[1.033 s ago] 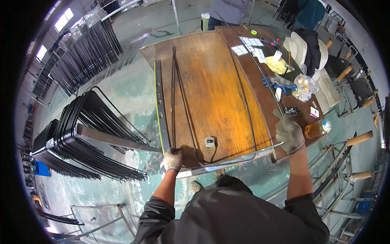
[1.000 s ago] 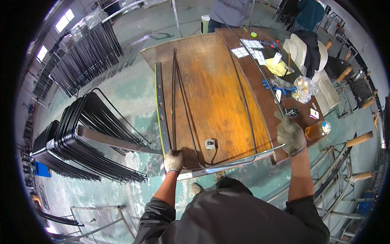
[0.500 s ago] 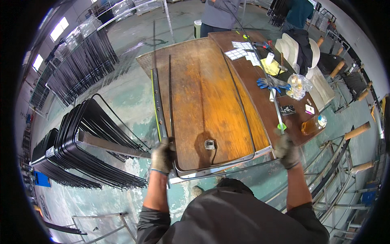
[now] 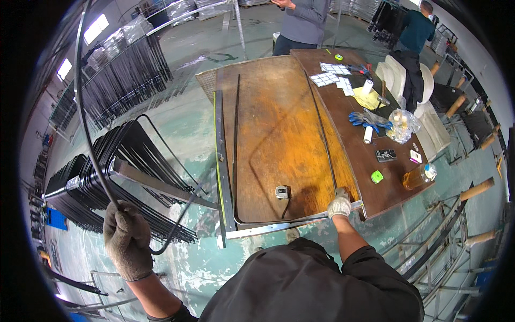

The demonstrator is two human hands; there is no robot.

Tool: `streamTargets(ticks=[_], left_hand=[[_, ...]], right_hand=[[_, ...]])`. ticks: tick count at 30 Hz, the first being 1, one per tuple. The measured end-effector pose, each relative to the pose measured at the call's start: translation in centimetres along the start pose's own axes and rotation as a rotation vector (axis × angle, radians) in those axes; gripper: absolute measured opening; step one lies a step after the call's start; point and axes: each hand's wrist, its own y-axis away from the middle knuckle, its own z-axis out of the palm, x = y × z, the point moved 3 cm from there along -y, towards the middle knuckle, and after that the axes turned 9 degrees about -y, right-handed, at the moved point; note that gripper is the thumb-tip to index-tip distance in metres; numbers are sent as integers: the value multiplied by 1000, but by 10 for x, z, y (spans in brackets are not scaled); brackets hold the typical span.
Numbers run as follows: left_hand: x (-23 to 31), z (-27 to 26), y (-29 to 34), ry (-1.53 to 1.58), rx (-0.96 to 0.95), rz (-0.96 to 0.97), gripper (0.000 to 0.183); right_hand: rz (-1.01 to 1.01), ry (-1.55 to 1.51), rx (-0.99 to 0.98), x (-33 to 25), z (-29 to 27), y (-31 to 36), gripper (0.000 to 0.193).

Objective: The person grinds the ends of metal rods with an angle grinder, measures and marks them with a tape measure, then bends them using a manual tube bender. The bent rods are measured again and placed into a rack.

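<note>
My gloved left hand [image 4: 129, 239] is closed around a thin, dark bent rod [image 4: 88, 126], raised off the table on the left. The rod runs up past the top edge and curves round below my hand. A second bent rod, a U-shaped black one [image 4: 236, 145], lies flat on the worn wooden board [image 4: 273, 123], its bend toward me. My gloved right hand [image 4: 339, 205] is closed on this rod at its near right corner; the fingertips are partly hidden. A tape measure [image 4: 281, 192] sits on the board. A metal strip [image 4: 255, 231] edges the near side.
Left of the board, a rack holds many bent black rods [image 4: 102, 177]. On the brown tabletop [image 4: 348, 145] at right are blue gloves [image 4: 370, 121], a hammer [image 4: 383, 95], a bottle [image 4: 418, 176] and a green tape [image 4: 377, 176]. A person [image 4: 303, 24] stands beyond the board.
My left hand has swung left, carrying a bent rod off the board. My right hand has let go of that rod and moved left onto the one lying on the board.
</note>
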Motion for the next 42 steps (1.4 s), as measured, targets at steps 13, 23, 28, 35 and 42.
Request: streamTargets(ticks=[13,23,28,35,42], left_hand=[[-61,-36,25,-369,420,-188,24],[-151,-68,75,-284,524,-514,22],[-171,-70,100,-264,537,-628,21],[-197,-63,122,-247,522,-705,23],[-219,-78,141,-243,539,-787,24]], right_hand=[[-238,3,-28,23,18,-56,47],[-317,30,135,1,1,-12,40],[-848,-61,-132,-72,29,85,25],[-990,-72,-362,-139,55,154,22],[-954,85,-394,-163,53,163,26]])
